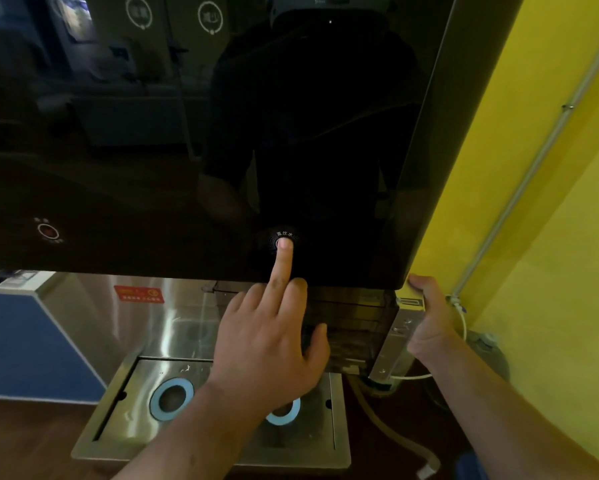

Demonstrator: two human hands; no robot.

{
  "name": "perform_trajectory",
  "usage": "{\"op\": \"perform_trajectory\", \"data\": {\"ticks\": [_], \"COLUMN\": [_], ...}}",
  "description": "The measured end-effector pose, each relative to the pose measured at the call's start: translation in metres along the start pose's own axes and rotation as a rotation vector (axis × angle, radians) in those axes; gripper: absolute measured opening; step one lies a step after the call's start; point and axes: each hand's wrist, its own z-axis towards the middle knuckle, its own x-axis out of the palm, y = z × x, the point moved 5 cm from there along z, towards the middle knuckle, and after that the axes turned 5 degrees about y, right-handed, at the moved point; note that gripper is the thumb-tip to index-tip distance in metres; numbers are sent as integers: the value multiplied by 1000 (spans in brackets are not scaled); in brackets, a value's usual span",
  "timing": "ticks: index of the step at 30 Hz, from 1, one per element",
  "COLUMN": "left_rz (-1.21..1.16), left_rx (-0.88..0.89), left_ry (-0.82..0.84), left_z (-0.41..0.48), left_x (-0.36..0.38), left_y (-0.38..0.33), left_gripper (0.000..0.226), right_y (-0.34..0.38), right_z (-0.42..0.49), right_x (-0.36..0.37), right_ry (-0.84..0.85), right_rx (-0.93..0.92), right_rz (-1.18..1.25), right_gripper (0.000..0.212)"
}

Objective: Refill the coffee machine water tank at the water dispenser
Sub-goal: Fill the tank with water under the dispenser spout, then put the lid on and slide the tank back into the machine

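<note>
Left hand (270, 344) index pressed round button (273, 241) on water dispenser panel (187, 133), other fingers curled. Right hand (433, 320) fingers wrapped round water tank (353, 327) edge beneath panel.

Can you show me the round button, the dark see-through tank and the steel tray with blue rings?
Round black push button (274, 241): head view, ridged left edge.
Dark translucent plastic water tank (356, 323): head view, front wall.
Stainless steel drip tray (311, 441): head view, bare plate.
</note>
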Motion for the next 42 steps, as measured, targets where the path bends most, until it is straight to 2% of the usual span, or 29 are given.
{"op": "perform_trajectory", "data": {"ticks": [3, 6, 7, 8, 9, 12, 14, 15, 18, 22, 31, 35, 37, 42], "left_rz": [-57, -176, -234, -320, -432, -821, -1086, -1194, -1434, -1550, -1551, -1544, -1531, -1476], "left_rx": [78, 167, 139, 40, -136, -783, -1005, -1036, -1027, -1033, -1036, -1003, -979, -1105], "left_ry": [-86, -236, -280, -322, -360, -463, -464, -422, -231, -138, -231, -266, -320, -436], "left_z": [-4, -21, -29, -38, -45, -68, -68, -64, -48, -40, -73, -101, -114, -159], "left_x": [-2, 0, 2, 6, 9, 32, 50, 59, 78, 77, 56, 32, 15, -24], "left_y": [0, 18, 30, 47, 64, 109, 129, 137, 139, 123, 111, 108, 106, 112], "left_gripper": [42, 27, 19, 10, 2, 12, 22, 34, 56, 64, 61, 59, 58, 57], "right_y": [2, 1, 1, 1, 1, 2, 2, 1, -1, -4, -12, -15, -15, -30], "right_z": [-2, -2, -2, -3, -4, -6, -5, -6, -10, -18, -52, -76, -93, -132], "right_x": [2, -1, -1, 0, 1, 4, 3, 3, 5, 6, 14, 27, 40, 78], "right_ry": [-17, -7, 10, 25, 38, 50, 32, 38, 48, 33, 90, 83, 100, 136], "right_rx": [-1, 13, 18, 24, 24, 29, 36, 39, 17, 21, 74, 49, 25, 104], "right_rz": [-8, -8, -4, -1, 1, -21, -35, -37, -33, -54, -127, -89, -80, -106], "right_gripper": [33, 36, 38, 39, 38, 33, 37, 37, 35, 35, 50, 49, 39, 41]}}
